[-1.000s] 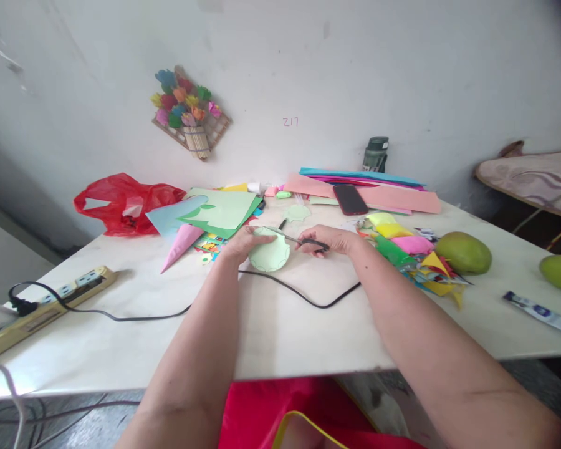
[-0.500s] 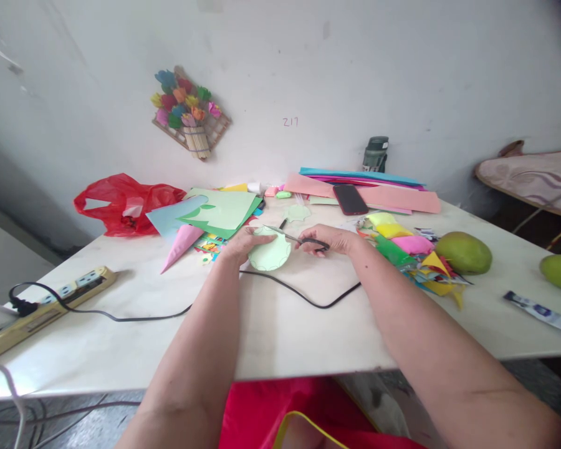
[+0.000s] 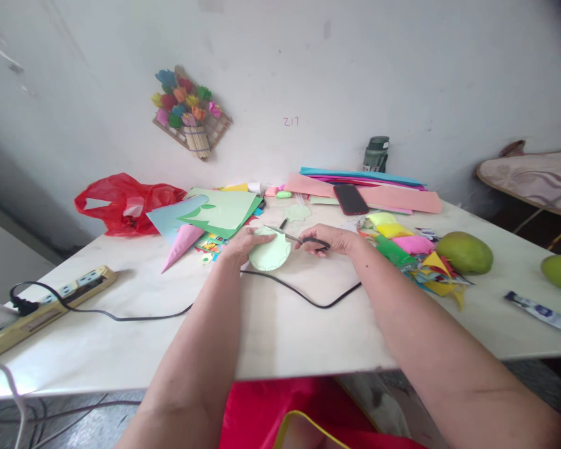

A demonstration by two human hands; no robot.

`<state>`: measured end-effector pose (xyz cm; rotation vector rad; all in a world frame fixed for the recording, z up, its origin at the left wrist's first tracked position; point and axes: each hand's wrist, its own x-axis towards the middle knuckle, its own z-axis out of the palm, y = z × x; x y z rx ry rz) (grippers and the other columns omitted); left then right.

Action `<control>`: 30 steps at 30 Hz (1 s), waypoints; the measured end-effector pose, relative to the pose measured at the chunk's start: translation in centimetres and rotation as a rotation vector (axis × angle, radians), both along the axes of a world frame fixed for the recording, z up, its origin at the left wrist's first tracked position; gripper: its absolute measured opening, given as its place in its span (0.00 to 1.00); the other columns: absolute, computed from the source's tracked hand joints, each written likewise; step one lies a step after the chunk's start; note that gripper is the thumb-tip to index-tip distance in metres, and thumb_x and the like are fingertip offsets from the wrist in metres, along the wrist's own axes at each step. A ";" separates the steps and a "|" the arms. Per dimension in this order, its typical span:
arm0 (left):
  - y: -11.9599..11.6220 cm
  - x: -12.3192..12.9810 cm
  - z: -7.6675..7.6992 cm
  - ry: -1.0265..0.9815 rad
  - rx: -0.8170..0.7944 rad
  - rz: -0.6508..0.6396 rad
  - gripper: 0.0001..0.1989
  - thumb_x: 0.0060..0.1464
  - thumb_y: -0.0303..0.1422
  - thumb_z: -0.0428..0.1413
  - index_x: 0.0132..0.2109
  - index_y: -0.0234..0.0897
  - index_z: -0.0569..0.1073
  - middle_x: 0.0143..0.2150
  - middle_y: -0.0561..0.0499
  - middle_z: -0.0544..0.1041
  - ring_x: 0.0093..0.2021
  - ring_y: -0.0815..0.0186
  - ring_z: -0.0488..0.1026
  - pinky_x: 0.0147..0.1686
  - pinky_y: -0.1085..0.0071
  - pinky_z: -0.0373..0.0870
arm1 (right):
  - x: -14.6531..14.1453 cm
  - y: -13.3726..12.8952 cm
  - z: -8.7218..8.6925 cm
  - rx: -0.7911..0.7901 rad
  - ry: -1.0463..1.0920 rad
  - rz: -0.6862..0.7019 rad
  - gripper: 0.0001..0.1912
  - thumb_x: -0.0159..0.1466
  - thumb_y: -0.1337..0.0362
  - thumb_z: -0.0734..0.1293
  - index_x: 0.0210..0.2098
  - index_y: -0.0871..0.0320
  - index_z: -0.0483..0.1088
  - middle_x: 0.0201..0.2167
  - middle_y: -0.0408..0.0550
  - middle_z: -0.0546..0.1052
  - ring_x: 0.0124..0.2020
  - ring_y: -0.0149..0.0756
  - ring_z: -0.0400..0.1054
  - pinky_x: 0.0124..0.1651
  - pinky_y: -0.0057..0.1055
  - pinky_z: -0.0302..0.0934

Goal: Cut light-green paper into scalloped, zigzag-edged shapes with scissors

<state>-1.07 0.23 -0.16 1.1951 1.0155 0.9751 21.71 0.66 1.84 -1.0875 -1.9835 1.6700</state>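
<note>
My left hand (image 3: 245, 244) pinches a round piece of pale green paper (image 3: 270, 252) by its upper left edge. A scalloped line is drawn around the paper's rim. In my right hand (image 3: 326, 239) is a pair of scissors (image 3: 314, 241), fingers closed about the black handles. The blades point left and lie across the paper's top edge, near my left thumb. Just beyond the paper lies a pale green scalloped cutout (image 3: 297, 213), with a small black pen-like item (image 3: 283, 223) close by.
A black cord (image 3: 303, 298) crosses the table in front of my hands to a power strip (image 3: 75, 293). Coloured sheets (image 3: 224, 209) and a red plastic bag (image 3: 121, 196) lie left; a phone (image 3: 350, 199), bright packets (image 3: 395, 231) and a green mango (image 3: 465, 252) lie right.
</note>
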 end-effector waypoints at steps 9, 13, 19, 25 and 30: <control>-0.1 0.1 0.0 -0.027 -0.007 -0.002 0.18 0.32 0.33 0.65 0.34 0.29 0.75 0.31 0.43 0.77 0.29 0.61 0.74 0.30 0.68 0.71 | 0.1 0.1 -0.4 -0.020 0.045 0.027 0.10 0.47 0.68 0.62 0.30 0.63 0.67 0.10 0.35 0.58 0.12 0.23 0.51 0.15 0.22 0.42; -0.1 0.2 -0.1 -0.037 -0.005 -0.022 0.17 0.34 0.33 0.65 0.35 0.29 0.75 0.32 0.44 0.78 0.30 0.61 0.75 0.32 0.68 0.71 | 0.1 0.4 -0.9 -0.029 0.065 0.032 0.10 0.47 0.70 0.61 0.30 0.62 0.67 0.10 0.35 0.57 0.12 0.23 0.52 0.15 0.22 0.41; -0.2 0.4 0.0 -0.062 0.003 -0.011 0.16 0.35 0.33 0.64 0.34 0.30 0.75 0.33 0.43 0.78 0.31 0.61 0.75 0.32 0.68 0.71 | -0.1 0.4 -0.8 -0.048 0.115 0.004 0.10 0.45 0.73 0.58 0.27 0.62 0.66 0.10 0.35 0.57 0.11 0.23 0.51 0.14 0.22 0.41; -0.2 0.6 0.1 -0.085 0.004 0.007 0.15 0.35 0.33 0.64 0.34 0.31 0.75 0.33 0.44 0.78 0.31 0.61 0.75 0.32 0.67 0.71 | -0.2 0.2 -0.5 -0.060 0.149 -0.001 0.07 0.46 0.71 0.59 0.26 0.62 0.66 0.10 0.36 0.58 0.12 0.23 0.51 0.14 0.23 0.41; -0.3 0.7 0.2 -0.088 0.005 0.018 0.16 0.35 0.34 0.64 0.33 0.31 0.75 0.31 0.45 0.78 0.30 0.61 0.75 0.31 0.68 0.71 | 0.0 0.3 -0.7 -0.034 0.150 0.038 0.09 0.46 0.69 0.61 0.28 0.63 0.67 0.10 0.35 0.58 0.12 0.23 0.52 0.14 0.23 0.40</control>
